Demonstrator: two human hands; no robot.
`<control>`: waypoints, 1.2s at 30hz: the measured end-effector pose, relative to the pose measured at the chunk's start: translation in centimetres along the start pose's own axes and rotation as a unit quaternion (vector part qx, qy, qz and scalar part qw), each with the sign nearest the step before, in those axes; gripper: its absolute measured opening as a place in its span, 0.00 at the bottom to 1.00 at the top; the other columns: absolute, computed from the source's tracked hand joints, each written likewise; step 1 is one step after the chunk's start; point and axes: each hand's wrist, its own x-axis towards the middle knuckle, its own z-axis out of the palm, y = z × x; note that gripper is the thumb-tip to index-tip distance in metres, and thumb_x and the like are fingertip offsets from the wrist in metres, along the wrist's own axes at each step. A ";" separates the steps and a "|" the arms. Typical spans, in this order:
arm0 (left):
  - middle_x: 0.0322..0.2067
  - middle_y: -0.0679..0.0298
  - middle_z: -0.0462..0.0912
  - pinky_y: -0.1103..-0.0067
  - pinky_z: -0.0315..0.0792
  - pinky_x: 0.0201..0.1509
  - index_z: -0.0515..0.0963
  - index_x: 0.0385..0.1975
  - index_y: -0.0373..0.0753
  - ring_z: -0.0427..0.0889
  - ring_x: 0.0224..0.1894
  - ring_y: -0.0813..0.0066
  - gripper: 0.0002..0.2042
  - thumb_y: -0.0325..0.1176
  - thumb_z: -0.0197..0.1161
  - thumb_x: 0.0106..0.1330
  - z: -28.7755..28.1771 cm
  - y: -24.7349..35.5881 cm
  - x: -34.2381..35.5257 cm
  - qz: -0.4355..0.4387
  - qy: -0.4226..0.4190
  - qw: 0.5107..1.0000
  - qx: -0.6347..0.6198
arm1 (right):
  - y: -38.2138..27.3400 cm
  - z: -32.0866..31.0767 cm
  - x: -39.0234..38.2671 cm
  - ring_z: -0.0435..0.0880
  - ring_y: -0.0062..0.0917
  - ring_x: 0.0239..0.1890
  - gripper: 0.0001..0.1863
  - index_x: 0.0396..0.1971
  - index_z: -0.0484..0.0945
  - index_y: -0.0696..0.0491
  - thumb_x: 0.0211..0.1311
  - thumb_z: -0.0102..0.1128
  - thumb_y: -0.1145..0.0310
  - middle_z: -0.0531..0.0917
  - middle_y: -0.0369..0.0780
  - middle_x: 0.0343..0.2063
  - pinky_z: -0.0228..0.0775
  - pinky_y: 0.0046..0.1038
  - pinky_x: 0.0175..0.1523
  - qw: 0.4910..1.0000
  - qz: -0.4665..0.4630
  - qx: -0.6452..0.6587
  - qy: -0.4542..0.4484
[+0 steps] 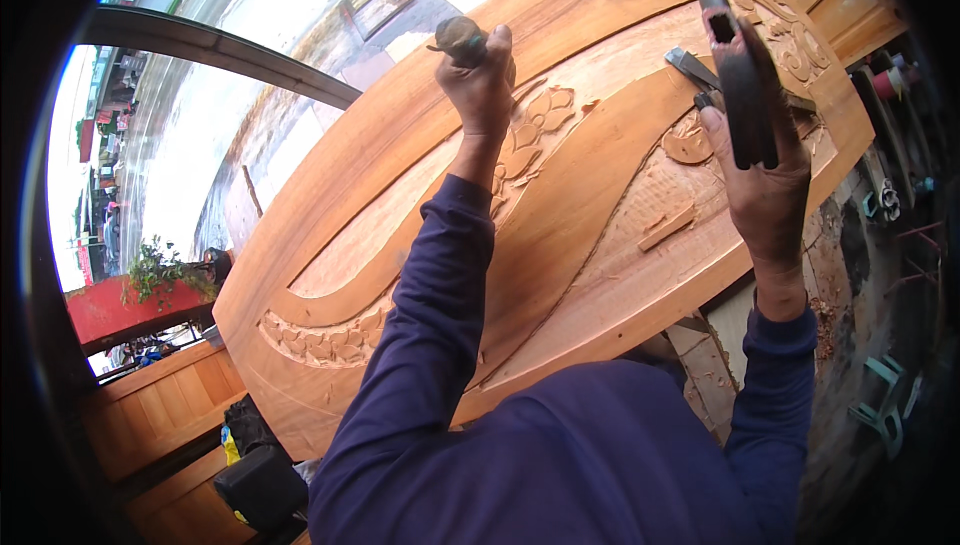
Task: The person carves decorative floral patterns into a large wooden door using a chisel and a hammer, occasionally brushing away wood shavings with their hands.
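Observation:
Over the upper middle of a carved wooden panel, my left hand is closed round a thick tool handle. Its dark, rounded end points up toward me, and whatever is below it is hidden by my fist. My right hand, at the panel's right part, grips a long dark tool with a rough hole near its far end; I cannot make out its kind. Just left of that, a flat metal blade shows, partly covered. Carved flowers in relief lie right of my left hand.
Scroll carving fills the panel's far right, and leaf carving its left end. A loose wood strip rests in the recess. Beyond are a red planter, a black container and a pale green plastic object.

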 end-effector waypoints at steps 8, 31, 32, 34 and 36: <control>0.14 0.72 0.68 0.82 0.58 0.16 0.72 0.22 0.39 0.64 0.12 0.85 0.12 0.25 0.66 0.68 1.2 -0.5 0.2 0.027 0.004 0.999 0.039 | -3.6 0.7 8.0 0.82 0.19 0.36 0.25 0.63 0.74 0.56 0.66 0.65 0.81 0.84 0.36 0.40 0.76 0.20 0.41 0.982 -0.064 0.139 0.110; 0.15 0.71 0.66 0.81 0.58 0.15 0.70 0.28 0.38 0.63 0.12 0.83 0.09 0.27 0.65 0.67 -0.8 -0.6 0.3 0.021 -0.010 0.998 -0.061 | 3.8 3.1 1.6 0.86 0.31 0.56 0.45 0.73 0.68 0.36 0.58 0.52 0.93 0.84 0.43 0.58 0.84 0.29 0.58 0.999 -0.010 -0.031 -0.030; 0.15 0.71 0.67 0.81 0.58 0.15 0.70 0.28 0.38 0.63 0.12 0.84 0.09 0.26 0.65 0.67 0.2 -0.6 0.5 0.010 -0.026 0.999 -0.040 | 3.6 2.8 1.5 0.85 0.31 0.59 0.46 0.73 0.68 0.37 0.57 0.52 0.93 0.83 0.42 0.60 0.82 0.28 0.60 0.999 -0.001 -0.017 -0.028; 0.15 0.72 0.67 0.82 0.57 0.16 0.72 0.27 0.38 0.62 0.12 0.85 0.09 0.25 0.66 0.68 1.0 -0.4 0.4 -0.022 -0.038 0.999 -0.019 | 3.1 2.6 1.5 0.82 0.30 0.62 0.46 0.74 0.68 0.39 0.57 0.50 0.94 0.81 0.40 0.62 0.78 0.27 0.65 1.000 0.010 0.012 -0.026; 0.14 0.72 0.66 0.81 0.56 0.15 0.71 0.25 0.39 0.62 0.12 0.85 0.10 0.25 0.66 0.68 1.1 -0.3 0.7 -0.035 -0.031 0.999 -0.021 | 2.6 2.3 1.7 0.79 0.28 0.65 0.45 0.74 0.67 0.41 0.57 0.49 0.95 0.80 0.38 0.64 0.75 0.26 0.68 0.999 0.012 0.036 -0.023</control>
